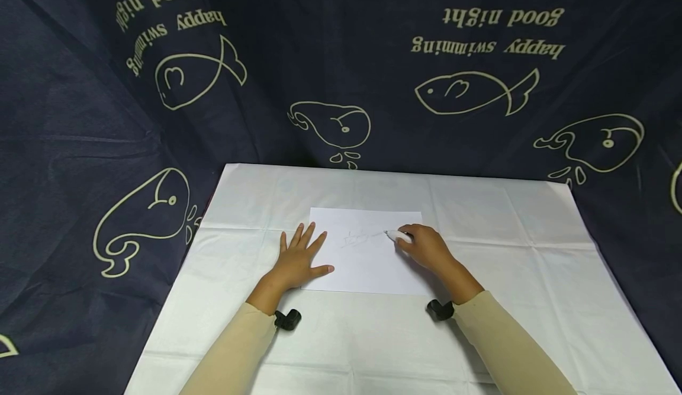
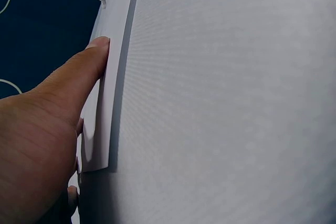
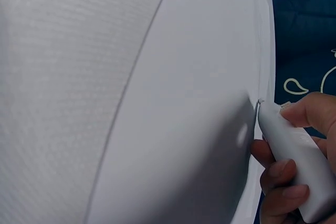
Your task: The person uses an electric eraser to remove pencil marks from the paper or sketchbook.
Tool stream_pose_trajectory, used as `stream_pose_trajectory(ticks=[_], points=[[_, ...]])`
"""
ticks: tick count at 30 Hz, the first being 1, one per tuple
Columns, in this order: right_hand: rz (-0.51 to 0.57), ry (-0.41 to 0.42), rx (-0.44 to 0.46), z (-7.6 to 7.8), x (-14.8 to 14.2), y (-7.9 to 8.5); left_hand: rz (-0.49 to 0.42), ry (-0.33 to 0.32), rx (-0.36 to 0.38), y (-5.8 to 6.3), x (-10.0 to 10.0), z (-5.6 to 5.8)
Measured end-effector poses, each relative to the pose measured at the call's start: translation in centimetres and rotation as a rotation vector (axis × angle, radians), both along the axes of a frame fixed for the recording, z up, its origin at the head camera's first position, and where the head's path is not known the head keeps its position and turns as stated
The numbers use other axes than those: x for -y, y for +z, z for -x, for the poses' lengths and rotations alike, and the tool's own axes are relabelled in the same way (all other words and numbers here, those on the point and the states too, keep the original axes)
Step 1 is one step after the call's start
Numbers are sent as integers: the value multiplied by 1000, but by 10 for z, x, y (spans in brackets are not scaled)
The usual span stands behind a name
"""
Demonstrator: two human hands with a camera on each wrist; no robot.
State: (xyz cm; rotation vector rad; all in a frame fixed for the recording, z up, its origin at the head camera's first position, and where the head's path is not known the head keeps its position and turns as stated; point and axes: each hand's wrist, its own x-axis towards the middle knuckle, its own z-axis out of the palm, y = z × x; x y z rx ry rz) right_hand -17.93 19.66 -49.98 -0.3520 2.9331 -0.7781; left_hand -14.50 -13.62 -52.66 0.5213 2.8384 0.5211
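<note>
A sheet of white paper (image 1: 367, 270) lies on the white cloth and bears faint grey strokes in its upper middle. My left hand (image 1: 296, 263) rests on the paper's left edge with fingers spread, the thumb reaching onto the sheet. In the left wrist view, the thumb (image 2: 79, 77) presses near the paper's edge. My right hand (image 1: 428, 250) grips a thick white correction pen (image 1: 398, 236), its narrow tip at the paper toward the upper right. Seen from the right wrist, fingers wrap the flat white body (image 3: 296, 156) and the tip meets the sheet.
White cloth (image 1: 511, 276) with fold creases covers the table. Behind and to the left hangs a dark blue curtain (image 1: 330, 39) printed with fish, whales and lettering. A black wrist camera (image 1: 288, 320) sits at the left cuff, another black camera (image 1: 440, 310) at the right.
</note>
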Motion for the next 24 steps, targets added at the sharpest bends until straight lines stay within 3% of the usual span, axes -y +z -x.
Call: stream_pose_trajectory(ticks=[24], points=[[-5,21,-24,0,1,0,7,0,0,0,-1,1]])
